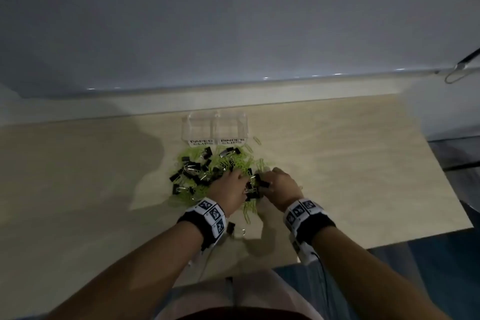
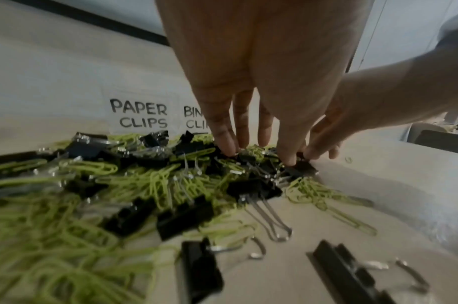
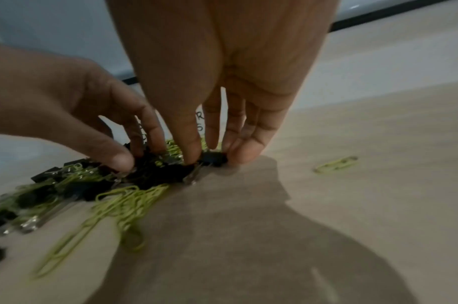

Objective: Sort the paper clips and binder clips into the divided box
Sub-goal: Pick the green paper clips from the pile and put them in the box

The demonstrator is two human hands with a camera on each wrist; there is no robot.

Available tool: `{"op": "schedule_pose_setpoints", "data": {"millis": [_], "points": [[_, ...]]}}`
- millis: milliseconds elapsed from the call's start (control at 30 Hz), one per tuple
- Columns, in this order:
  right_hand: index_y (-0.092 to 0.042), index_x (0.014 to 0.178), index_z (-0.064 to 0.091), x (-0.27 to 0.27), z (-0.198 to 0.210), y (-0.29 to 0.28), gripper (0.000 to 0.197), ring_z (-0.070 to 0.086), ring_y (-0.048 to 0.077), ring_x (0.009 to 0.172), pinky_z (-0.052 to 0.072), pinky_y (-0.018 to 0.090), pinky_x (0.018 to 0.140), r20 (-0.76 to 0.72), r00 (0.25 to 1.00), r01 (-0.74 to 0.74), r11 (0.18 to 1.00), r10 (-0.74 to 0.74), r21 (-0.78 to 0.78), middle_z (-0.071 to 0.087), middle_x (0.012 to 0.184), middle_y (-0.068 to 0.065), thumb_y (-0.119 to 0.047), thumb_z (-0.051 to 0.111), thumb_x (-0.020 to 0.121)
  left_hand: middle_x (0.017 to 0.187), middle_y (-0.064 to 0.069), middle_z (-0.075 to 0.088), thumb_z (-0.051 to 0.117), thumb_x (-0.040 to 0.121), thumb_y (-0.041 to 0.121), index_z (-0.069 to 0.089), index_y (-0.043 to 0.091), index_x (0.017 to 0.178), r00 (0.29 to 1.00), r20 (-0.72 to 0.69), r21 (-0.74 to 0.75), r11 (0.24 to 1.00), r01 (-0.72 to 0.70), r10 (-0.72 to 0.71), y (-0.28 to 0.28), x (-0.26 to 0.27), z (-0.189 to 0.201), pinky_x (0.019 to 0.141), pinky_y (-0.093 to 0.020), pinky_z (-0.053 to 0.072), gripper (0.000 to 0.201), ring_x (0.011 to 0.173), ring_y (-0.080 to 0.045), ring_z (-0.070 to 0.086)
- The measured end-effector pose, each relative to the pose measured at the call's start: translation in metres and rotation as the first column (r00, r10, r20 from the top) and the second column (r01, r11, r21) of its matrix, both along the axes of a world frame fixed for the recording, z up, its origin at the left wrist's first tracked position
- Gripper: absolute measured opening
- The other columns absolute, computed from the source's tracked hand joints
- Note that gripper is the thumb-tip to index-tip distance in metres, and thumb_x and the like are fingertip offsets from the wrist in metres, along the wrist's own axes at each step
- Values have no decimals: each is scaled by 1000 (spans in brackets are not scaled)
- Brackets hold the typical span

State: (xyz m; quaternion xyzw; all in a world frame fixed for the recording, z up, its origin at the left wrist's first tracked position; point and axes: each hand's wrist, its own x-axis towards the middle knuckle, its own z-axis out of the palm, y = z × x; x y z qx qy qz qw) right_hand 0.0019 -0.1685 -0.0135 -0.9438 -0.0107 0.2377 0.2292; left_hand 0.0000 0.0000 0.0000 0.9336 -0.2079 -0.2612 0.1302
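A mixed pile of green paper clips (image 1: 197, 189) and black binder clips (image 1: 192, 166) lies on the wooden table in front of the clear divided box (image 1: 217, 126). Its left half is labelled PAPER CLIPS (image 2: 139, 115) and its right half BINDER CLIPS. Both hands reach into the pile's right side. My left hand (image 1: 242, 182) pinches black binder clips (image 2: 253, 159) between thumb and fingers. My right hand (image 3: 214, 158) pinches one black binder clip (image 3: 217, 162) at the pile's edge. The fingertips of both hands almost touch. Both compartments look empty.
A stray paper clip (image 1: 258, 140) lies right of the box and another (image 3: 335, 164) right of my right hand. A loose binder clip (image 1: 230, 227) sits by my left wrist. The table's right edge (image 1: 441, 184) is close, and a wall stands behind the box.
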Motion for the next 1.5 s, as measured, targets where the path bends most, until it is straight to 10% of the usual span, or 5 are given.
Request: {"op": "schedule_pose_setpoints", "data": {"millis": [500, 767, 967, 1233, 1500], "points": [[-3, 77, 62, 1, -9, -25, 11, 56, 31, 71, 48, 32, 61, 124, 979, 157, 987, -161, 41, 54, 85, 11, -11, 66, 72, 110, 0, 52, 50, 88, 17, 58, 15, 100, 987, 156, -46, 998, -34, 40, 47, 5, -10, 83, -34, 49, 14, 105, -19, 45], [-24, 137, 39, 63, 6, -6, 70, 37, 24, 117, 45, 32, 96, 35, 958, -278, 953, 284, -125, 40, 134, -1, -3, 63, 75, 134, -4, 43, 60, 82, 4, 44, 11, 132, 971, 219, 36, 996, 87, -93, 1, 41, -6, 96, -36, 41, 53, 120, -24, 38], [-19, 133, 45, 87, 6, 16, 66, 37, 22, 120, 31, 31, 101, 25, 859, -495, 843, 511, -213, 43, 133, 4, -30, 72, 73, 123, -5, 52, 56, 86, 11, 56, 9, 119, 974, 202, 68, 994, 86, -98, 3, 49, -9, 92, -38, 46, 32, 115, -25, 42], [-4, 78, 63, 57, -13, 17, 6, 57, 31, 81, 45, 32, 70, 122, 949, -301, 951, 291, 72, 57, 90, 11, 1, 59, 76, 97, 0, 65, 59, 87, 23, 65, 14, 100, 982, 98, -212, 968, -137, 161, 35, 42, -11, 76, -33, 53, 17, 89, -19, 61], [-16, 63, 65, 52, -9, 10, 26, 58, 8, 58, 45, 17, 59, -26, 974, 217, 902, -224, 374, 65, 66, 1, 8, 63, 74, 105, -2, 67, 63, 88, 21, 61, 11, 108, 795, -265, -531, 606, -593, 546, 73, 35, 6, 88, -30, 51, 22, 97, -15, 63]]}}
